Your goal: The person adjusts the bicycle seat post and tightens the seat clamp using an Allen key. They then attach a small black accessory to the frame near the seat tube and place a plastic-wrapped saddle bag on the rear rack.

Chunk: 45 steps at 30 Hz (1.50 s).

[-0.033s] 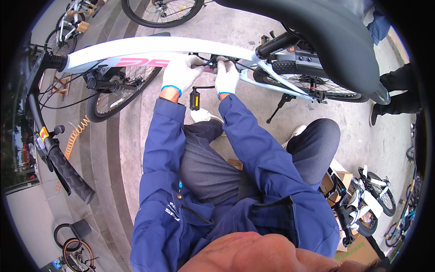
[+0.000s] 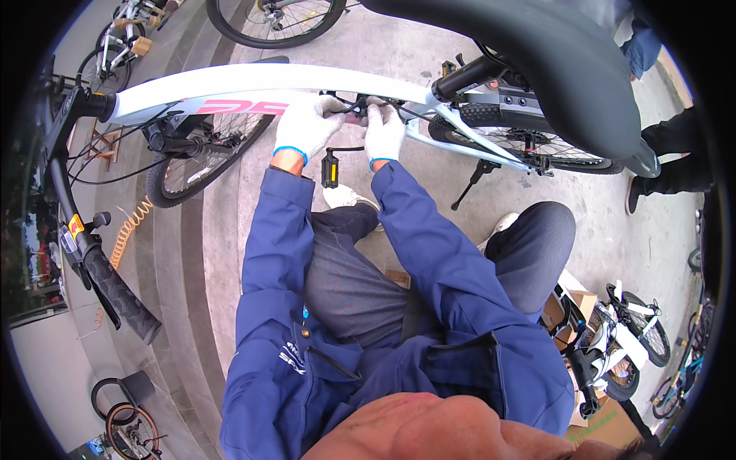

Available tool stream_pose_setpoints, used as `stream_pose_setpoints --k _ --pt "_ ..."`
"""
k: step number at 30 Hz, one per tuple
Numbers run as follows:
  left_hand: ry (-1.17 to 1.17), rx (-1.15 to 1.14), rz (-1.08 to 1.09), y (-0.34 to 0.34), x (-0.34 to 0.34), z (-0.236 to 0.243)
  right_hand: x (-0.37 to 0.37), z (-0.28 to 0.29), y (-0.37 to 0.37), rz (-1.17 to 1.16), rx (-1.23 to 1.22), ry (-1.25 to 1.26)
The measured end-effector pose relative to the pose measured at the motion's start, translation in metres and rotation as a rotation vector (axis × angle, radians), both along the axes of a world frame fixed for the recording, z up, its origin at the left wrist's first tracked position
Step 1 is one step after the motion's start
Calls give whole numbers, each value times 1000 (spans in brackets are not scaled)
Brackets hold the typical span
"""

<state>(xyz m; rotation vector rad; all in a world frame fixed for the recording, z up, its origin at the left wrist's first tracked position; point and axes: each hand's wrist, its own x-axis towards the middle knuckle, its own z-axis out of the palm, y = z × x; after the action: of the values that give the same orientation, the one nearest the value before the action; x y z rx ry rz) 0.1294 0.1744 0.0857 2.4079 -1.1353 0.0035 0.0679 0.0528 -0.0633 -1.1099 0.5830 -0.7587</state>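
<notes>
A white bicycle frame (image 2: 253,79) with pink lettering stretches across in front of me. Both my hands wear white gloves with blue cuffs and meet just under its top tube. My left hand (image 2: 307,126) is closed in a pinch at the left side of a small black part (image 2: 359,104) with thin black cable at it. From the right, my right hand (image 2: 382,132) has its fingertips pressed on the same part. The gloves hide much of it, so its exact kind is unclear. A black pedal (image 2: 330,170) with a yellow reflector hangs below my hands.
The black saddle (image 2: 537,54) looms at upper right, the handlebar grip (image 2: 115,287) at left. A kickstand (image 2: 471,184) points down near my right forearm. Steps (image 2: 180,307) run along the left. Bikes and cartons (image 2: 613,418) crowd the lower right; a person's dark-trousered leg (image 2: 678,153) stands at right.
</notes>
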Motion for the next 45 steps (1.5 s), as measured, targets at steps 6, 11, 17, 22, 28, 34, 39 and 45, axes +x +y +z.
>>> stream_pose_setpoints --k 6,11,17,22,28,34,39,45 --pt "678 -678 245 44 -19 -16 -45 15 8 -114 -241 -140" --pt "1407 -1174 618 80 -20 -60 -122 7 -2 56 -534 307" --pt "1489 -927 123 61 -49 -50 -136 29 -1 215 -59 -3" --pt "1425 -747 -69 33 -71 -18 -144 76 -2 165 -42 -200" --pt "1447 -692 -40 27 -82 -14 -146 108 1 168 82 -356" --pt "1560 -801 -119 29 -80 -19 -141 108 11 189 66 -403" --pt "1528 -881 -81 30 -80 -27 -137 102 14 188 57 -390" --pt "1481 -912 -87 26 -80 -26 -136 97 18 168 120 -371"
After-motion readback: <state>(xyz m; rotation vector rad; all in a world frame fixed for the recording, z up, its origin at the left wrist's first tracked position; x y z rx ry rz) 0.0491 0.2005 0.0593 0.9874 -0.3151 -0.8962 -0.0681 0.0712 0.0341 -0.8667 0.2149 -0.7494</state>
